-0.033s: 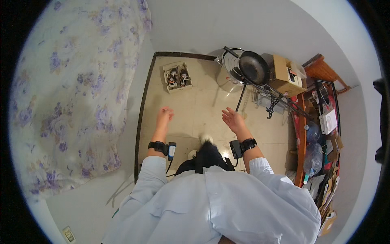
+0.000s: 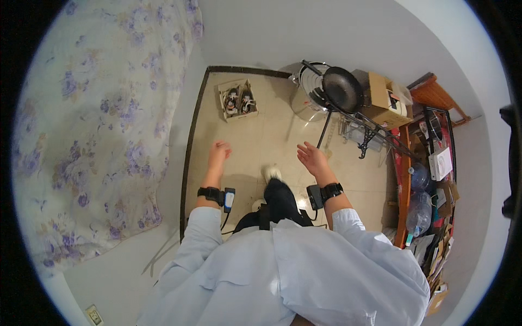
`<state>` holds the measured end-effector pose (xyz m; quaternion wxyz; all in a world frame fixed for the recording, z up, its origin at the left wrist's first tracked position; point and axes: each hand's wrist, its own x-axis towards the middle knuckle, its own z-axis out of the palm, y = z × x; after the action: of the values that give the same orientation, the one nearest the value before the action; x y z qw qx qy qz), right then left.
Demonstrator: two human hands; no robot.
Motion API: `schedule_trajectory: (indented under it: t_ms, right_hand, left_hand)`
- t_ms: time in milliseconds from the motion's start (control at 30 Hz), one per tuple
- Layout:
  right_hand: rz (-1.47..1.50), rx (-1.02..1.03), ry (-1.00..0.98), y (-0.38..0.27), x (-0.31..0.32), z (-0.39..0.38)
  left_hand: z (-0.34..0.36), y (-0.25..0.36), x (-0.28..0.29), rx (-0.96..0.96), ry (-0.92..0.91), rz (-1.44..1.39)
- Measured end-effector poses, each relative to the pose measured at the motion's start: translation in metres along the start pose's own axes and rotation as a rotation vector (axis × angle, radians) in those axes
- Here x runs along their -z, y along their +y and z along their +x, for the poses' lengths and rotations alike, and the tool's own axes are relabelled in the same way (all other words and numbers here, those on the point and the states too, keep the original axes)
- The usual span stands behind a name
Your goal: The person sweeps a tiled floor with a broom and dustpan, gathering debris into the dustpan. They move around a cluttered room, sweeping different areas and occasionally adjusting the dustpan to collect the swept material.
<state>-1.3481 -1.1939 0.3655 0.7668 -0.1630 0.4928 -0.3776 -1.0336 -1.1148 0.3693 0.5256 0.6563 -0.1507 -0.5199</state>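
Note:
My left hand [image 2: 219,151] hangs in the air over the tiled floor, its fingers loosely bent and apart, with nothing in it. Level with it, my right hand [image 2: 312,156] is held palm partly up with its fingers spread, also holding nothing. The nearest object ahead of the left hand is a shallow, light-coloured box [image 2: 252,113] on the floor, with a pair of dark shoes [image 2: 232,101] inside. Beyond my right hand stands a black metal rack [image 2: 365,122]. A black frying pan [image 2: 342,89] lies at its far end, over a shiny metal pot [image 2: 302,107].
A cardboard box [image 2: 379,91] sits right of the pan. Along the right wall, a wooden-edged shelf [image 2: 403,187] holds plastic bottles [image 2: 418,209], a white box [image 2: 440,163] and cardboard pieces. A flowered cloth [image 2: 103,130] hangs at the left. My shoe [image 2: 271,173] is on the floor between my hands.
My foot and dark trouser leg have come further forward between my hands. The shoe box and rack have shifted slightly in view. Both hands keep nearly the same pose.

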Motion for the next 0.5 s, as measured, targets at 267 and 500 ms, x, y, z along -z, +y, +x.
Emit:
schedule_trajectory:
  t_ms: [267, 500]
  right_hand:
    - [0.103, -0.219, -0.003, 0.022, -0.065, 0.210]
    - [0.098, -0.496, 0.225, 0.086, -0.119, 0.403]
  left_hand:
    - [0.159, 0.018, 0.005, 0.121, 0.153, 0.089]
    - [0.319, -0.002, 0.009, 0.223, 0.285, 0.003]
